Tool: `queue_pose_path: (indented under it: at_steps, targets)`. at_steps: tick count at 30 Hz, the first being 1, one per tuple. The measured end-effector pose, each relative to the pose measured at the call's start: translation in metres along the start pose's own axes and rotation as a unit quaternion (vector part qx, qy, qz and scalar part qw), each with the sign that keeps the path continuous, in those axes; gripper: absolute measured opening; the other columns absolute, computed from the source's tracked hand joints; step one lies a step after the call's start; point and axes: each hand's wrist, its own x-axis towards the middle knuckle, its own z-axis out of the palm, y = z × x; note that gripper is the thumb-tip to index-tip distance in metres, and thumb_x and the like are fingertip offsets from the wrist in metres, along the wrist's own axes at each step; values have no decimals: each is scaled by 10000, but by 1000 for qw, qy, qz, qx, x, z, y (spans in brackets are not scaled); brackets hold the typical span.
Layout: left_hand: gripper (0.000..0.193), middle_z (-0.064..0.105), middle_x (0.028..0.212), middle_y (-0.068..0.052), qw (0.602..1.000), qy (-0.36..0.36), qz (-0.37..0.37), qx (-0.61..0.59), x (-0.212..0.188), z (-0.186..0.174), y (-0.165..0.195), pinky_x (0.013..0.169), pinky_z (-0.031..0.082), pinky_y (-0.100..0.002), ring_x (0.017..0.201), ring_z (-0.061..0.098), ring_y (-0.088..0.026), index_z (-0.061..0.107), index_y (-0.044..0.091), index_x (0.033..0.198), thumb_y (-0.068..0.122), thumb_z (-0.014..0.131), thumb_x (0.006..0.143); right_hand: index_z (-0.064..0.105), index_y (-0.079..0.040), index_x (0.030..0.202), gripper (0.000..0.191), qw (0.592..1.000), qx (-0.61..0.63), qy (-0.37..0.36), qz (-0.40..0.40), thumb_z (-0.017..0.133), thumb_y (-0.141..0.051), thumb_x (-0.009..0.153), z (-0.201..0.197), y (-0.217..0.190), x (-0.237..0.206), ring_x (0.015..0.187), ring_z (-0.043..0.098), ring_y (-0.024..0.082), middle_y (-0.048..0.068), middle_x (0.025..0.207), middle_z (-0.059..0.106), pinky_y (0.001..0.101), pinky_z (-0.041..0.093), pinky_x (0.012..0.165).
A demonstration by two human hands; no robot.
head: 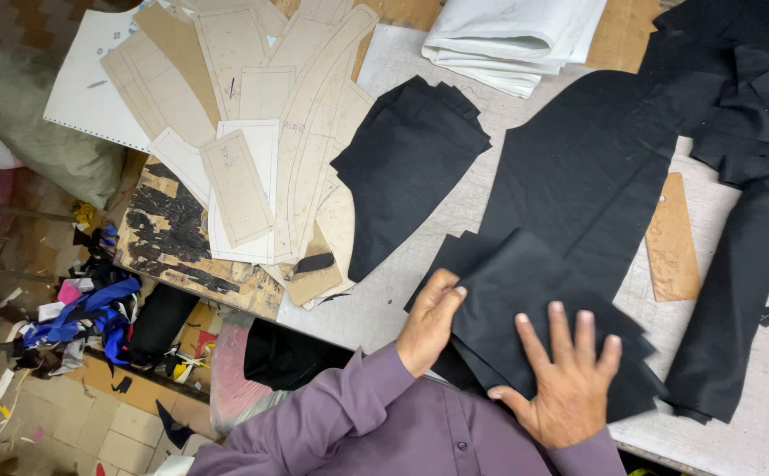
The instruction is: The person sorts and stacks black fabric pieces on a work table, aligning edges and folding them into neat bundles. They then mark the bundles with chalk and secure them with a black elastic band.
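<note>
A stack of cut black fabric pieces (526,291) lies at the near edge of the pale worktable (402,300). My left hand (431,319) grips the stack's left edge, fingers curled over it. My right hand (568,379) lies flat on top of the stack with fingers spread, pressing it down. Both arms wear purple sleeves (349,405). A larger black cut panel (578,167) lies just behind the stack, and another black piece (406,167) lies to its left.
Cardboard and paper pattern templates (252,132) cover the table's left end. Folded white cloth (512,40) sits at the far edge, more black fabric (746,106) at the right, beside a brown card piece (671,238). Fabric scraps (85,317) litter the floor on the left.
</note>
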Motion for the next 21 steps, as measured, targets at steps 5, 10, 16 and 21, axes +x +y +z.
queue_pose_path:
  at_steps: [5, 10, 16, 21]
  targets:
    - [375, 642, 1260, -134, 955, 95, -133, 248, -13, -45, -12, 750, 544, -315, 869, 640, -140, 508, 60, 1219, 92, 699, 898, 723, -93, 1184, 622, 997, 44, -42, 45, 561, -598, 859, 9, 5, 27, 1421, 454, 389, 160, 1370, 614, 650, 256, 1169]
    - [405, 656, 1244, -139, 937, 120, -22, 328, -31, -50, 16, 647, 565, -330, 879, 727, -167, 541, 68, 1200, 85, 727, 841, 692, 16, 1221, 278, 959, 277, 55, 4, 678, -123, 980, 15, -15, 178, 1155, 690, 374, 206, 1248, 710, 421, 553, 966]
    - [480, 601, 1325, -134, 956, 104, 20, 272, -40, -51, 49, 756, 558, -299, 1011, 684, -194, 519, 72, 1242, 99, 772, 835, 674, -7, 1253, 472, 989, 137, 0, 53, 817, -249, 874, 97, -26, 328, 1005, 651, 422, 231, 1061, 707, 517, 491, 901]
    - [643, 609, 1353, -146, 959, 119, 33, 254, -26, -55, 62, 805, 567, -338, 1068, 681, -241, 417, 82, 1357, 134, 786, 833, 704, -112, 985, 243, 993, 43, 111, 10, 830, -226, 812, 97, -41, 327, 901, 673, 374, 159, 918, 714, 507, 514, 785]
